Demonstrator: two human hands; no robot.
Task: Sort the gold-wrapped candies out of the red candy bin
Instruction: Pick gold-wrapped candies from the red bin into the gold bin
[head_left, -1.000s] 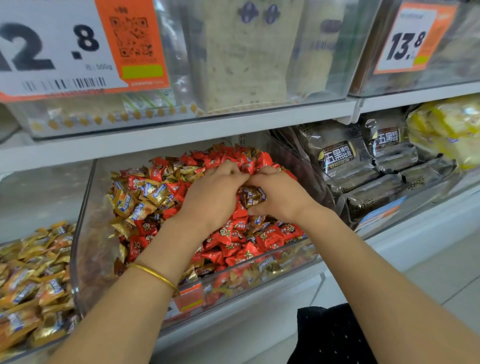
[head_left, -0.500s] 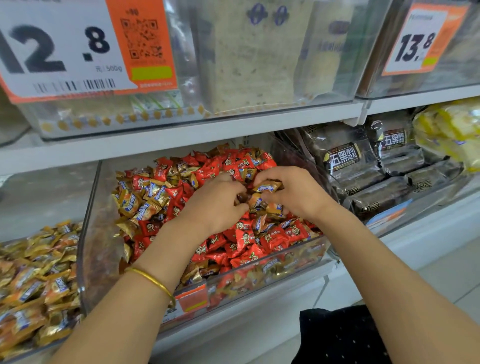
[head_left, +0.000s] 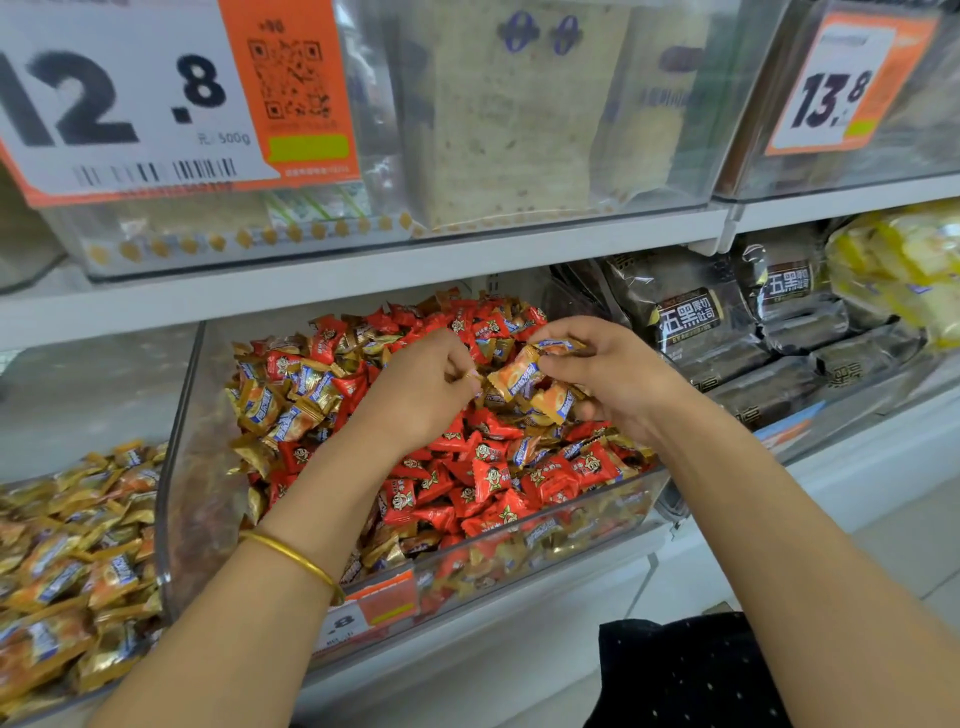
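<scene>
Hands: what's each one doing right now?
Left hand: closed, pinching the end of a gold candy.
Right hand: closed, holding several gold candies.

shelf (head_left: 872, 457) | red candy bin (head_left: 208, 493) centre | gold-candy bin (head_left: 93, 400) left | dark-packet bin (head_left: 852, 400) right

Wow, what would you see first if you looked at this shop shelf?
The heap of red candies in the clear bin at the middle jumps out first. Right above it, the left hand and right hand pinch a few gold candies. A huge price sign reading 12.8 fills the top left.
</scene>
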